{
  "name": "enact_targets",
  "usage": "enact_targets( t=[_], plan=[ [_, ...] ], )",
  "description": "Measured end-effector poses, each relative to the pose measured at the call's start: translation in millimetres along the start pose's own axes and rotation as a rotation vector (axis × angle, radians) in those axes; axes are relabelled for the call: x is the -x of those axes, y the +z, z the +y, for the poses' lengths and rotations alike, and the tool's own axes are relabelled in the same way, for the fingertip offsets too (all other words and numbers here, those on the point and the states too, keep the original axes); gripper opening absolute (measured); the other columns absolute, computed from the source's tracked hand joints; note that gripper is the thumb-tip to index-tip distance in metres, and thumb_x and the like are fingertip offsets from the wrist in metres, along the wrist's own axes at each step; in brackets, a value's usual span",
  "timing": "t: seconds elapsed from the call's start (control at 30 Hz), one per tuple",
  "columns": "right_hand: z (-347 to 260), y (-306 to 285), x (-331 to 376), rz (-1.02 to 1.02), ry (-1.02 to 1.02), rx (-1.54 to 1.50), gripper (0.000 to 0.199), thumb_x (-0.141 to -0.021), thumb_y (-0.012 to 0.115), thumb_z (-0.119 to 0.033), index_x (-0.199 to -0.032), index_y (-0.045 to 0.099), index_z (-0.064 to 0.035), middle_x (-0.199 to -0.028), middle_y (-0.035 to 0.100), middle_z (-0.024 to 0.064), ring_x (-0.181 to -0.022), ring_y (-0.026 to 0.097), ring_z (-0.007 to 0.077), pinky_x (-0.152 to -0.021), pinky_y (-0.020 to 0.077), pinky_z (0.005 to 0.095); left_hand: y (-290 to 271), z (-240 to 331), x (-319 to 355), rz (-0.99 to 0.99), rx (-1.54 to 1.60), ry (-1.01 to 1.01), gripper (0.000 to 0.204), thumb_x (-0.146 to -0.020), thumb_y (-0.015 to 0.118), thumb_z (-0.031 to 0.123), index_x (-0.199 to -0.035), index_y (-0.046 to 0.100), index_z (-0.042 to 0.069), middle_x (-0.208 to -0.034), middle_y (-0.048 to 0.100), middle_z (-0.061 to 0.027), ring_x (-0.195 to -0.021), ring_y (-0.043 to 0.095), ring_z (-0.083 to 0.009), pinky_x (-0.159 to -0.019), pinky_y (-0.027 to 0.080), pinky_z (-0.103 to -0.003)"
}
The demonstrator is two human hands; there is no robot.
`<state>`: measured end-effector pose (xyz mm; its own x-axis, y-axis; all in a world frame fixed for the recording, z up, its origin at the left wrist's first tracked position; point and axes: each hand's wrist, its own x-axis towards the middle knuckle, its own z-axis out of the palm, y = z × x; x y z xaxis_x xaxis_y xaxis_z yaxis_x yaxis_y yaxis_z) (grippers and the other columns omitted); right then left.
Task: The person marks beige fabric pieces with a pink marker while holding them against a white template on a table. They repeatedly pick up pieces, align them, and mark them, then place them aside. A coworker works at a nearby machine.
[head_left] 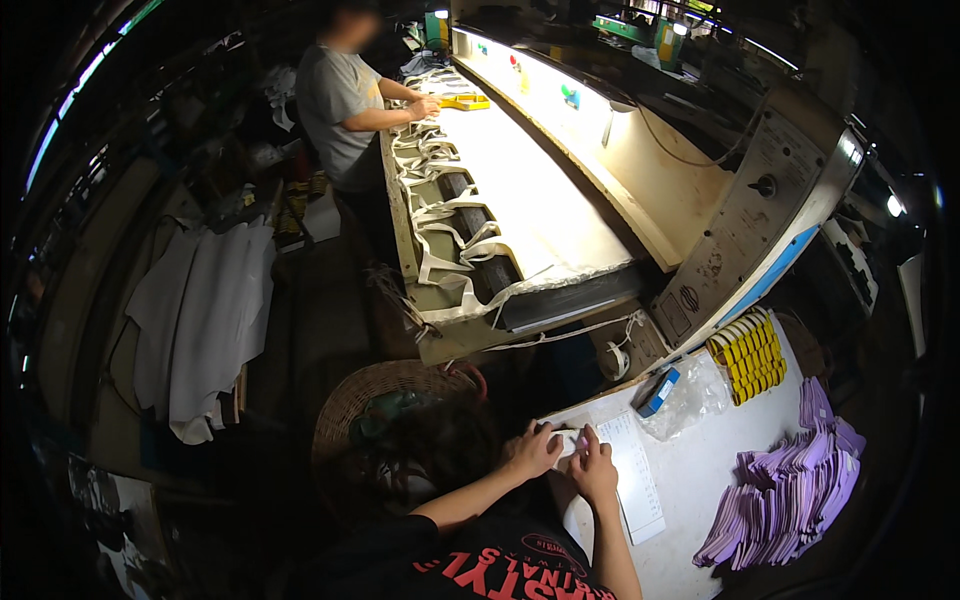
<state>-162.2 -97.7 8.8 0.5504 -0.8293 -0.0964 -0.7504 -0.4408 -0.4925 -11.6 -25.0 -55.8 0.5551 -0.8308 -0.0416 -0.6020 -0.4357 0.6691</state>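
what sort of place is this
Probably a factory workshop, perhaps for cutting leather or fabric: purple pieces are stacked on the white table, pale sheets hang draped at the left, and another person stands at a long, lit bench.

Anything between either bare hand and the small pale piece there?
Nothing visible: the left hand and right hand both seem to touch the small pale piece; the white rectangular paper sheet lies to its right.
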Motion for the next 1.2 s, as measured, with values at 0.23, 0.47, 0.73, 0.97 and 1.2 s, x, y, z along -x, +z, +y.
enact_targets(
  t=[0.23,0.47,0.73,0.97,1.2],
  plan=[
    [2.1,0.3,-0.6,0.01,-0.022,-0.048,0.067,-0.091,0.067,-0.031,-0.155,0.047,-0.0284,-0.117,0.064,0.02,-0.089,0.072,0.0415,-0.076,0.0602,0.0504,2.5,-5.3,-3.4,-0.061,0.036,-0.037,0.039,-0.1,0.056,0.049,-0.12,0.061,0.016,-0.096,0.073,-0.0281,-0.086,0.07,-0.0527,-0.077,0.055,-0.064],
    [-5.5,-7.1,-0.7,-0.02,0.017,-0.056,0.065,-0.091,0.066,-0.03,-0.154,0.049,-0.0263,-0.117,0.065,0.0202,-0.095,0.071,0.041,-0.08,0.0597,0.0497,3.6,-4.5,-0.7,-0.021,0.038,-0.022,0.043,-0.099,0.057,0.052,-0.123,0.061,0.017,-0.089,0.072,-0.0296,-0.086,0.069,-0.0535,-0.078,0.053,-0.065],
    [-12.7,-10.6,3.5,-0.013,0.018,-0.059,0.062,-0.092,0.066,-0.029,-0.152,0.051,-0.0251,-0.115,0.066,0.0191,-0.097,0.071,0.0401,-0.083,0.0593,0.0492,14.5,-16.1,0.0,0.043,0.133,0.039,0.038,-0.099,0.061,0.045,-0.117,0.062,0.012,-0.088,0.071,-0.0294,-0.085,0.068,-0.054,-0.078,0.053,-0.064],
    [-17.6,-8.2,8.7,-0.011,0.009,-0.063,0.061,-0.092,0.066,-0.03,-0.152,0.052,-0.0259,-0.116,0.066,0.0198,-0.098,0.071,0.0401,-0.084,0.0592,0.0487,6.4,-16.3,7.4,0.05,0.103,0.025,0.038,-0.099,0.059,0.047,-0.116,0.063,0.013,-0.087,0.071,-0.0293,-0.083,0.068,-0.0537,-0.077,0.053,-0.063],
    [-19.8,-6.7,15.4,-0.008,0.015,-0.063,0.062,-0.092,0.066,-0.03,-0.152,0.051,-0.0267,-0.116,0.066,0.0196,-0.097,0.071,0.0398,-0.084,0.0591,0.0483,1.8,-20.1,11.4,0.017,0.111,0.023,0.04,-0.1,0.058,0.048,-0.116,0.063,0.012,-0.09,0.072,-0.0303,-0.084,0.067,-0.0545,-0.077,0.053,-0.062]
  ],
)
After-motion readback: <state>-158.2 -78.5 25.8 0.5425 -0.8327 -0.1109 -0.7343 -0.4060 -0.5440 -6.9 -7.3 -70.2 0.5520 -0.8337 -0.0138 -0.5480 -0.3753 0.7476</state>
